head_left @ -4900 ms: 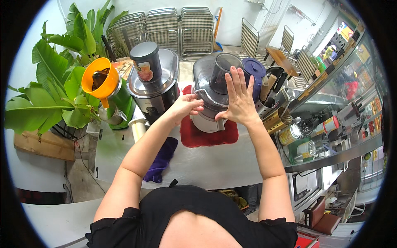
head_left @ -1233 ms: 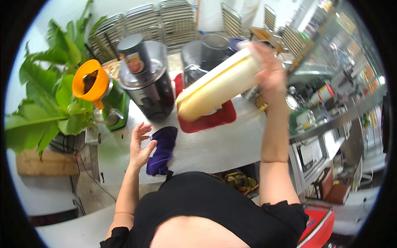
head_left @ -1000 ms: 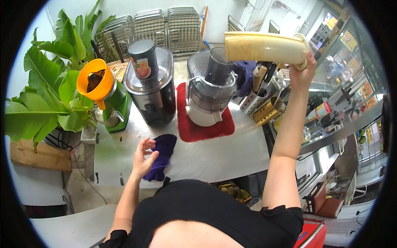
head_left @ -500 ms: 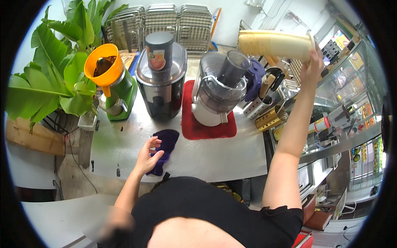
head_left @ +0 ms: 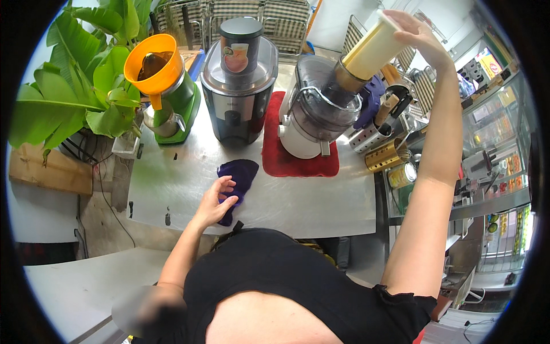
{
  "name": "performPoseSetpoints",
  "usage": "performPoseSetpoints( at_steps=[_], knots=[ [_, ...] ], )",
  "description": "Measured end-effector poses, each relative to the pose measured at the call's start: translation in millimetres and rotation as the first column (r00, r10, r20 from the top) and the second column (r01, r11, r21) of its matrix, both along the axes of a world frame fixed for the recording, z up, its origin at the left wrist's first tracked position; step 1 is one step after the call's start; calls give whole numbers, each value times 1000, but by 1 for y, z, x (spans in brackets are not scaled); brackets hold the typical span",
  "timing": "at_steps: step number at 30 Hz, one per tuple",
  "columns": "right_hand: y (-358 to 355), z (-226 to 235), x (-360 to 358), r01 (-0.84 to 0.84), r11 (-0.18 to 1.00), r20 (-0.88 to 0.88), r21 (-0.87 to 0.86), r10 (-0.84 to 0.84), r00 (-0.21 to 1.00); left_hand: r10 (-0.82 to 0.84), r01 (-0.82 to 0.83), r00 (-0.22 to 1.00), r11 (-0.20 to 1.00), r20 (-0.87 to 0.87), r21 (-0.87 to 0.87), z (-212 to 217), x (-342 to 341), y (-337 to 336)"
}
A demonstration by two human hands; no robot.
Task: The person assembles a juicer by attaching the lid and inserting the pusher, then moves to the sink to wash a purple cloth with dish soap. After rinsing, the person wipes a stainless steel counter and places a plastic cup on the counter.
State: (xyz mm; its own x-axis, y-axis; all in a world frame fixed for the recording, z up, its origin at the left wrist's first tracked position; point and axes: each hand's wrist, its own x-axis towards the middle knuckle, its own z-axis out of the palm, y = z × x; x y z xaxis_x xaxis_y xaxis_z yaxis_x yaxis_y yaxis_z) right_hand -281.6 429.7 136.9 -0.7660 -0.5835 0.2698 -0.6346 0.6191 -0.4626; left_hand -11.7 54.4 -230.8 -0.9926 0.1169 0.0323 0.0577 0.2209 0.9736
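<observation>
Right hand (head_left: 421,37) raised high, fingers wrapped over the top end of a long cream-coloured pusher (head_left: 372,49), tilted, lower end seated in the feed chute of the clear-topped juicer (head_left: 318,112) on the red mat (head_left: 298,160). Left hand (head_left: 215,203) low on the steel counter (head_left: 321,200), open with fingers loosely curled, resting on the edge of a purple cloth (head_left: 239,175), well apart from the pusher.

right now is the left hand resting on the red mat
No, the left hand rests on the dark purple cloth on the steel counter, short of the red mat.
</observation>
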Motion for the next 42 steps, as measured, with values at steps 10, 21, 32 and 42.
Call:
performPoseSetpoints(
  at_steps=[10,21,32,42],
  knots=[
    [-33,-70,-13,87,945,323,314,-193,926,-55,57,998,997,40,-44,-8,-4,-4],
    [-23,-80,59,39,945,3,-325,-41,999,-164,187,977,966,137,-178,5,-20,11],
    [-25,-416,222,200,980,841,-12,-98,532,98,-39,995,659,34,-751,-50,-25,14],
    [-78,-339,194,368,732,673,-573,165,721,-323,329,896,944,305,31,19,-71,36]
  ],
)
